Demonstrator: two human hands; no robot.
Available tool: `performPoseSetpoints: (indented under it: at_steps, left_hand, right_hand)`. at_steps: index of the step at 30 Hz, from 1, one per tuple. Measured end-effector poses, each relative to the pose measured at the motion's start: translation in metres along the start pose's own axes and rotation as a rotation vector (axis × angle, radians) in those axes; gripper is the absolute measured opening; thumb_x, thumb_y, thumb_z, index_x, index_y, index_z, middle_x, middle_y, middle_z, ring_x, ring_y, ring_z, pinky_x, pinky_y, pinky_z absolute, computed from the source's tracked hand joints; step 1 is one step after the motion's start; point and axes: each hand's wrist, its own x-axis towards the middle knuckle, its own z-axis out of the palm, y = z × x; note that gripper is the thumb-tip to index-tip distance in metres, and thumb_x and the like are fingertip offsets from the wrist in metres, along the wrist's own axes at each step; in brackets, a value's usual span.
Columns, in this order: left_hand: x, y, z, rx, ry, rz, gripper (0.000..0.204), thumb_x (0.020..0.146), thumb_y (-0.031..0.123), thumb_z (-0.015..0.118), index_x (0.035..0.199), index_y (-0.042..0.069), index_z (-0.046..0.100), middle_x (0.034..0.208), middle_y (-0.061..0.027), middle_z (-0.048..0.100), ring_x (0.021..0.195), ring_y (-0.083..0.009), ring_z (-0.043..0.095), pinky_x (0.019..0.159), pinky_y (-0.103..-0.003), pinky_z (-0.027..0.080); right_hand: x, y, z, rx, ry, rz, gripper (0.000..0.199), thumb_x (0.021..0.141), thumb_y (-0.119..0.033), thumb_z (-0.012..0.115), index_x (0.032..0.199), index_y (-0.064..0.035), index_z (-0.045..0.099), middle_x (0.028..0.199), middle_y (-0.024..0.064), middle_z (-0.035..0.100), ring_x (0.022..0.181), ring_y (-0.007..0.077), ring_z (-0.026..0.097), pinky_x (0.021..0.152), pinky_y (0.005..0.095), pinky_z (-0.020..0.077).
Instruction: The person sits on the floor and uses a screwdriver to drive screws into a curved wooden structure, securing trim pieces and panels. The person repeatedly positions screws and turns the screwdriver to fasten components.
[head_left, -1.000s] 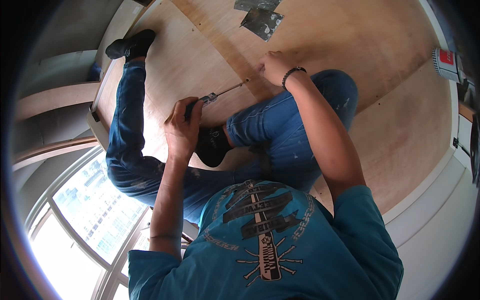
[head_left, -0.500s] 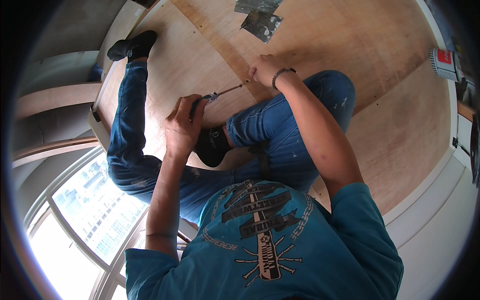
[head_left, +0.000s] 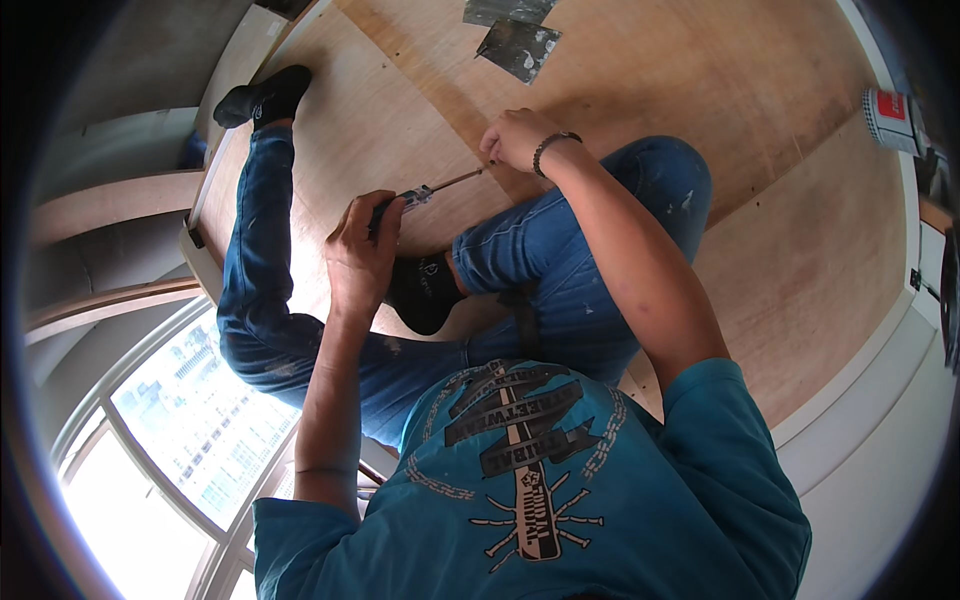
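The left hand point(head_left: 362, 250) is wrapped tight around the handle of a screwdriver point(head_left: 428, 192), whose thin shaft runs up and right to its tip at the seam of the plywood floor point(head_left: 760, 260). The right hand point(head_left: 515, 138), a dark bracelet at its wrist, rests on that seam with its fingers point(head_left: 495, 150) pinched together right at the tip (whatever small thing they hold, if any, is too small to tell). The chief risk, as I judge it, is the tip slipping off and jabbing those fingertips, since they sit touching the point. The shaft lies at a low angle, which would make a slip likelier. The bent knee point(head_left: 660, 175) crowds the right forearm
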Motion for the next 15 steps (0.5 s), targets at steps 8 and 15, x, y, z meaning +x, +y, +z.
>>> performPoseSetpoints:
  at_steps: [8,15]
  left_hand:
    - [0.001,0.004,0.0,0.087,0.011,0.102,0.017,0.096,0.017,0.075,0.108,0.005,0.07,0.096,-0.0135,0.074,0.08,-0.0287,0.075,0.069,-0.036,0.059]
    - [0.003,0.016,-0.003,0.095,0.0,0.136,0.016,0.095,0.015,0.076,0.107,0.006,0.071,0.098,-0.0133,0.074,0.082,-0.029,0.076,0.07,-0.037,0.059]
  right_hand:
    - [0.003,0.0,0.001,-0.014,-0.006,0.017,0.032,0.095,-0.003,0.051,0.111,-0.0059,0.078,0.104,0.0099,0.08,0.101,0.0225,0.076,0.087,0.034,0.0582]
    - [0.007,0.0,0.005,-0.107,-0.005,-0.017,0.026,0.093,-0.007,0.057,0.104,-0.0097,0.081,0.102,0.0096,0.08,0.098,0.0227,0.076,0.086,0.0342,0.0581]
